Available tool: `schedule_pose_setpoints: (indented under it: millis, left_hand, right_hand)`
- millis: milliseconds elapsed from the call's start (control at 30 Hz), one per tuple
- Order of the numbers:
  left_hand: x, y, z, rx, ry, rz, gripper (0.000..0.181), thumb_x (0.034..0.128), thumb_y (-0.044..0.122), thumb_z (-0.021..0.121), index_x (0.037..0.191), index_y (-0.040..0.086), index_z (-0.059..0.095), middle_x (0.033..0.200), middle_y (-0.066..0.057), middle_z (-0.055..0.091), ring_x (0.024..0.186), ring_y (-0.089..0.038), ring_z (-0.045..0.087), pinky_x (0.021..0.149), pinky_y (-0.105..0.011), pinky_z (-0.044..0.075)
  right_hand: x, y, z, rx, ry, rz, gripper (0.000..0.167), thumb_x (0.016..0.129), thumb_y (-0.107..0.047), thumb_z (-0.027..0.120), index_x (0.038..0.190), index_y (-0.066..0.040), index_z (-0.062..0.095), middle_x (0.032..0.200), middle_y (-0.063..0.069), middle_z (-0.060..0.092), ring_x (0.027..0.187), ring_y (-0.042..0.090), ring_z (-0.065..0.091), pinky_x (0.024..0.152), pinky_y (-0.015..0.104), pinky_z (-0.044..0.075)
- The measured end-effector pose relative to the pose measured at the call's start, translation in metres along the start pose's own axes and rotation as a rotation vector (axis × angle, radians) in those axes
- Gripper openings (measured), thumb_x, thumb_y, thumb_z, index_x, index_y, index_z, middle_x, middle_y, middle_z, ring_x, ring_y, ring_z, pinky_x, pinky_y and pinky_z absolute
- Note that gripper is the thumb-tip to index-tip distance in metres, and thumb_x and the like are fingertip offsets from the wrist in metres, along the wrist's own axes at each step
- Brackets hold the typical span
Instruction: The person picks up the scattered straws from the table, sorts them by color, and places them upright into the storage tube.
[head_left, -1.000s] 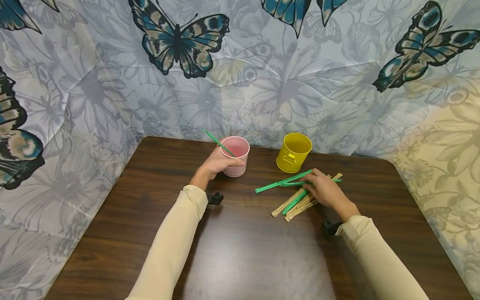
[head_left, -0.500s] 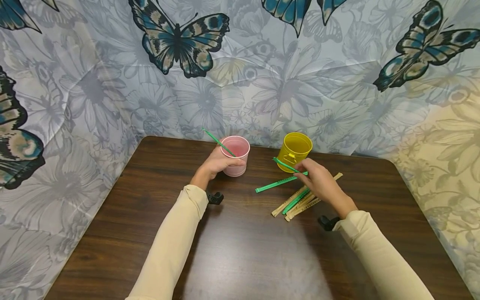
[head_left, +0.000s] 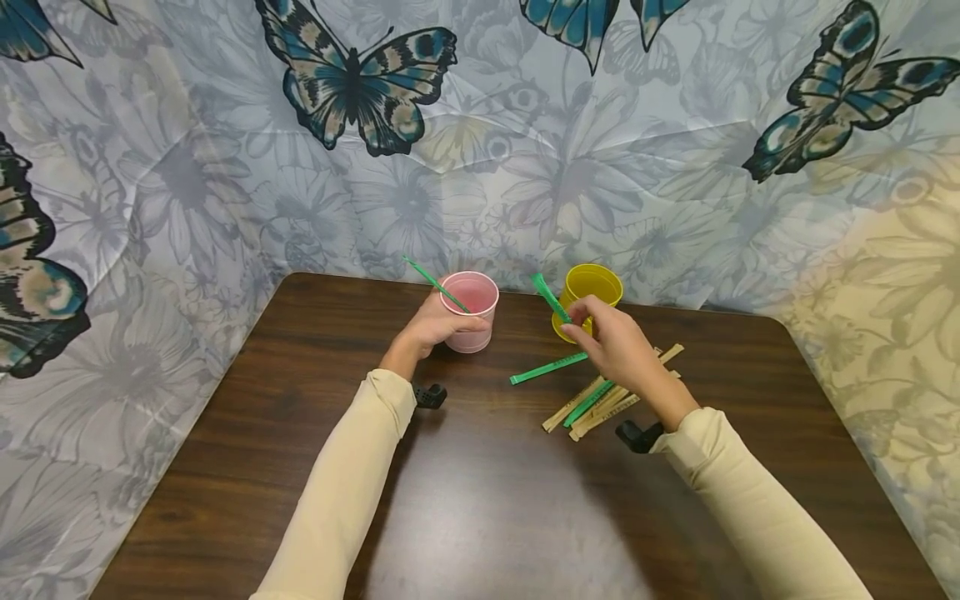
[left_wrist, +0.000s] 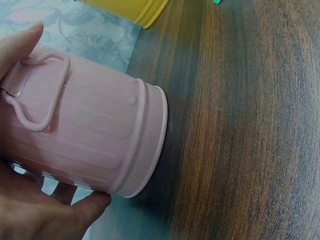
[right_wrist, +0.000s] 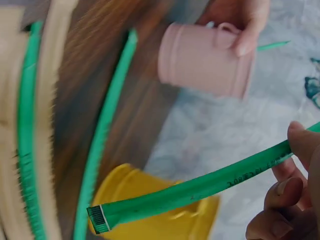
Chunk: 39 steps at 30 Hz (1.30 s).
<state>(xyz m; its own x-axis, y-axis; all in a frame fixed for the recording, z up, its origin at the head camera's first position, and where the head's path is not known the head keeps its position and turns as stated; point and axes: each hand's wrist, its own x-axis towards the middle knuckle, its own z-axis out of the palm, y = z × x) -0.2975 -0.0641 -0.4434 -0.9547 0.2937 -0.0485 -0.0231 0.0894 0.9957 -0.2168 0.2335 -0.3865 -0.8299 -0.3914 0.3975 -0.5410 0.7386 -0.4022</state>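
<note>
The left hand grips a pink metal bucket standing upright at the table's back edge. In the left wrist view, the fingers wrap one side of the bucket, near its wire handle. A green stick packet leans out of that bucket over its rim. The right hand pinches another green stick packet by one end, raised in front of a yellow bucket. Printed text and a crimped end show on this packet in the right wrist view.
Below the right hand lies a pile of tan stick packets with a green one among them. One more green packet lies to their left. The dark wooden table meets a butterfly-patterned cloth behind.
The right hand has picked a green stick packet from the pile and lifted it up and leftward to the yellow bucket. The left hand keeps holding the pink bucket in place.
</note>
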Motion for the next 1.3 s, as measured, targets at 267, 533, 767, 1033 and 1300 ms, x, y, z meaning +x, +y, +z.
schedule_pose_setpoints:
  millis: [267,533,767,1033,1300]
  left_hand:
    - [-0.002,0.001,0.002,-0.005,0.010,0.002,0.090,0.0723,0.008,0.091,0.148,0.017,0.043,0.136,-0.010,0.060,0.128,-0.028,0.057,0.108,-0.044,0.048]
    - [0.000,-0.003,0.004,0.013,0.001,0.009,0.086,0.0717,0.009,0.091,0.145,0.017,0.046,0.135,-0.008,0.062,0.126,-0.027,0.058,0.108,-0.044,0.048]
    - [0.000,0.000,0.001,0.006,-0.005,0.023,0.083,0.0726,0.008,0.091,0.143,0.014,0.047,0.136,-0.012,0.061,0.126,-0.030,0.058,0.108,-0.045,0.047]
    - [0.002,-0.001,-0.002,0.008,0.000,0.043,0.080,0.0731,0.008,0.089,0.142,0.016,0.049,0.134,-0.011,0.062,0.124,-0.030,0.058,0.106,-0.044,0.048]
    - [-0.001,0.000,0.001,0.016,-0.014,0.021,0.082,0.0744,0.009,0.089,0.144,0.015,0.046,0.136,-0.011,0.061,0.126,-0.031,0.057,0.107,-0.045,0.048]
  right_hand:
    - [0.027,-0.026,-0.009,0.048,0.033,-0.090,0.020,0.095,-0.019,0.073,0.109,-0.010,0.061,0.082,0.000,0.064,0.058,0.011,0.042,0.055,0.023,0.038]
    - [0.053,-0.051,-0.017,0.046,0.064,-0.169,0.019,0.097,-0.018,0.071,0.112,-0.007,0.066,0.075,0.001,0.064,0.054,0.009,0.042,0.053,0.023,0.036]
    - [0.082,-0.075,-0.020,0.121,0.116,-0.260,0.018,0.096,-0.014,0.071,0.111,-0.005,0.066,0.090,0.005,0.073,0.053,0.011,0.044,0.052,0.021,0.035]
    - [0.114,-0.088,-0.013,0.135,0.180,-0.318,0.021,0.097,-0.017,0.070,0.113,-0.004,0.066,0.100,0.008,0.075,0.055,0.011,0.045,0.055,0.021,0.037]
    - [0.129,-0.088,0.001,0.111,0.139,-0.268,0.022,0.098,-0.019,0.069,0.114,-0.005,0.066,0.103,0.005,0.077,0.063,0.015,0.050,0.061,0.026,0.040]
